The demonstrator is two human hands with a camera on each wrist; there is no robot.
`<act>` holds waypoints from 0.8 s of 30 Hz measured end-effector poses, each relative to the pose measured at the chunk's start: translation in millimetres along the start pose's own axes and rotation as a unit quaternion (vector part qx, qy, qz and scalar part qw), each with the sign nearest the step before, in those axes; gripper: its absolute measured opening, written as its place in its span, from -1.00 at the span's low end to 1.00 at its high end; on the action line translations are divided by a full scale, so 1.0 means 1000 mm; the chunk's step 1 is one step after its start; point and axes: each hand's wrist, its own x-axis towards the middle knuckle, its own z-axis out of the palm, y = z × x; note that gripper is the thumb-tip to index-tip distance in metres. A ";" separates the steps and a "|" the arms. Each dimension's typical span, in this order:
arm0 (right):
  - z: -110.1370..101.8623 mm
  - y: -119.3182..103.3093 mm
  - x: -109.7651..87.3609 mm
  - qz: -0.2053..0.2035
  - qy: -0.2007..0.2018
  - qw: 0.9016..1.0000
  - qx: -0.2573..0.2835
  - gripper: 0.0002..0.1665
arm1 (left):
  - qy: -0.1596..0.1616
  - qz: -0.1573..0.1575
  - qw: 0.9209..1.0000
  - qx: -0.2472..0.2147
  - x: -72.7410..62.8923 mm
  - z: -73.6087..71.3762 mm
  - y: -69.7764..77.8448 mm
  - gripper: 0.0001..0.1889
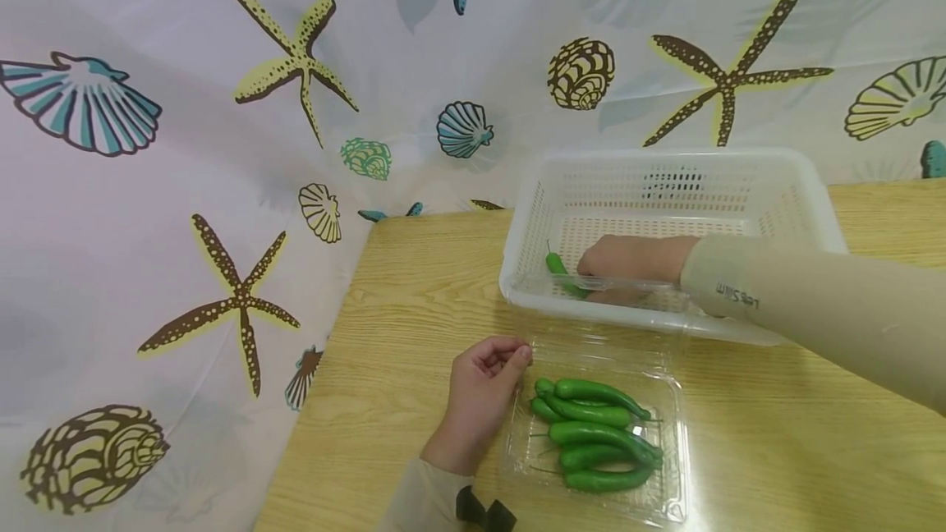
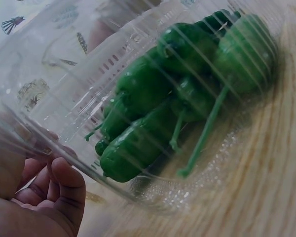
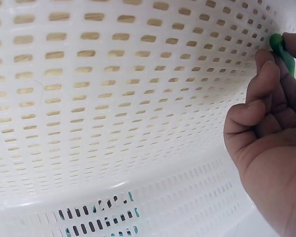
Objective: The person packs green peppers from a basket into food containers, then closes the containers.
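A clear plastic clamshell box [image 1: 671, 450] lies with its lid raised toward the basket. Several green chili peppers [image 1: 591, 433] are piled inside it. My left hand [image 1: 480, 392] pinches the box's left edge near the hinge; in the left wrist view its curled fingers [image 2: 69, 180] meet the clear rim. My right hand [image 1: 628, 259] reaches down into a white plastic basket [image 1: 517, 253]. There it grips a green chili pepper [image 1: 559, 269] between thumb and fingers; the right wrist view shows only a bit of that pepper [image 3: 277, 44]. The raised lid partly covers the right fingers in the head view.
The basket stands on a wooden table [image 1: 414, 294], behind the box. Its slotted floor [image 3: 89, 74] shows the table through the holes. A white cloth [image 1: 414, 48] printed with shells and starfish hangs behind and to the left of the table.
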 end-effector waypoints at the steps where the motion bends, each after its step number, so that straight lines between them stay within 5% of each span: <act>1: -0.001 0.000 -0.001 0.003 -0.001 1.000 0.002 -0.78 | 0.000 0.001 1.000 0.000 0.000 0.000 0.000 -0.83; 24: -0.015 0.008 -0.011 0.057 -0.002 0.997 0.044 -0.86 | 0.001 0.003 1.000 0.003 -0.002 0.000 0.000 -0.82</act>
